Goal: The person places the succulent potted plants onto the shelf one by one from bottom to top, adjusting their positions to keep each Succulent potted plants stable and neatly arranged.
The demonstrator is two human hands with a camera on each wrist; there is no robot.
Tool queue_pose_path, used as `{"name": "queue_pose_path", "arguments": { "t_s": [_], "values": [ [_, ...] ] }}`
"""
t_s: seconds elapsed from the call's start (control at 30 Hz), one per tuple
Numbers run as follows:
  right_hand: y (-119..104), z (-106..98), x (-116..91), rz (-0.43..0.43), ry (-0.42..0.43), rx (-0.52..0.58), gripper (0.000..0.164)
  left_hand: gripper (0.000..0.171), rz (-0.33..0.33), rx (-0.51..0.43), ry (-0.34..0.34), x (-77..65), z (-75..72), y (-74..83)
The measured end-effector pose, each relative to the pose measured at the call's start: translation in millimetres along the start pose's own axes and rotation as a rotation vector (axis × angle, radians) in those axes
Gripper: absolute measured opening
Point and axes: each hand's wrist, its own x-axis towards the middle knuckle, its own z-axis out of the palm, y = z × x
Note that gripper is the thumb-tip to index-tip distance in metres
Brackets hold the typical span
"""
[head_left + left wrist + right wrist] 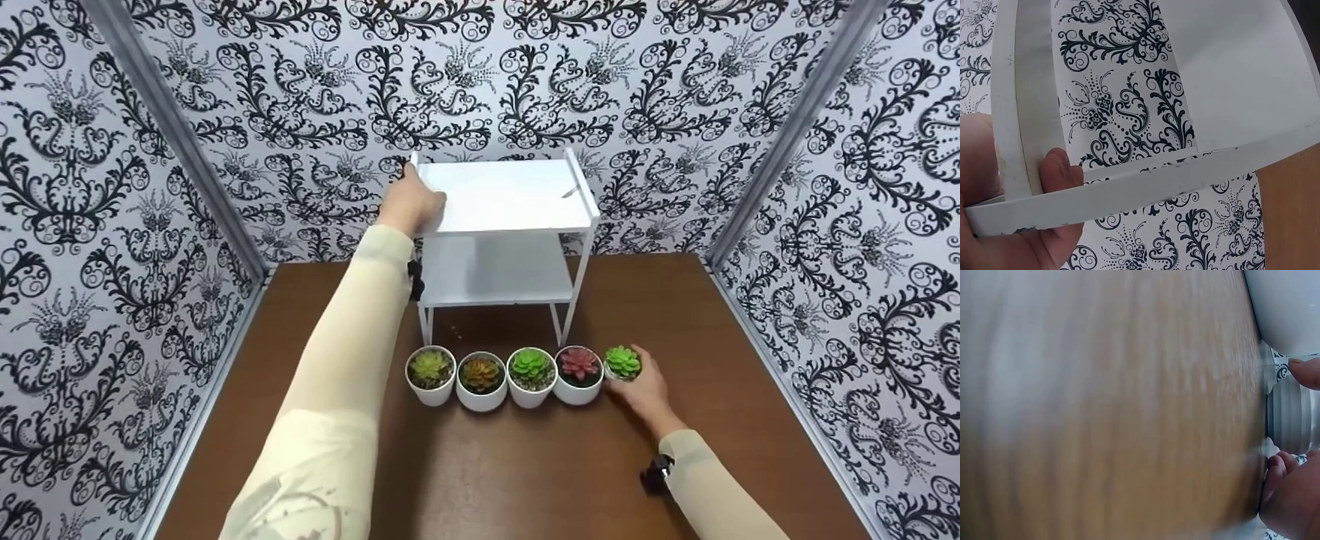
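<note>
Head view: bright, light from above. Upper shelf [499,195] nearly washed out; lower shelf [495,270] greyed by shade. Soft shadow on tabletop [502,457] beside left sleeve [330,360]; mild sheen at front. Left wrist view: cooler, dimmer; wallpaper [1100,112] crisp, rack rail [1129,192] bowed by lens. Right wrist view: tabletop grain smeared by blur, pale glare at upper left, darker toward lower right.

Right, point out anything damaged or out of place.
The shelf looks worn: a dark mark shows near the right side of its top, and its frame has what look like chips by the left hand, breaking the white. None of the pots looks tipped.
</note>
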Motion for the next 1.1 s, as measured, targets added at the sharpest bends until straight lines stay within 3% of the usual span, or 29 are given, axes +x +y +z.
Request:
{"name": "queue_pose_path", "arguments": {
  "t_s": [0.23, 0.57, 0.8, 1.1],
  "values": [
    [1.6, 3.8, 0.1, 0.007, 0.002, -0.016, 0.098, 0.099, 0.005, 0.005, 0.014, -3.3, -0.4, -2.6],
    [1.5, 3.5, 1.8, -0.002, 0.017, -0.066, 0.085, 0.099, -0.016, -0.050, 0.012, -2.4, -1.5, -3.0],
    [2.5, 3.5, 2.5, -0.029, 0.031, -0.039, 0.080, 0.099, 0.010, 0.008, 0.043, -1.9, -0.4, -4.9],
    [5.4, 0.3, 5.6, -0.040, 0.049, -0.044, 0.081, 0.098, 0.002, -0.029, 0.032, -6.9, -1.2, -0.1]
  ]
}}
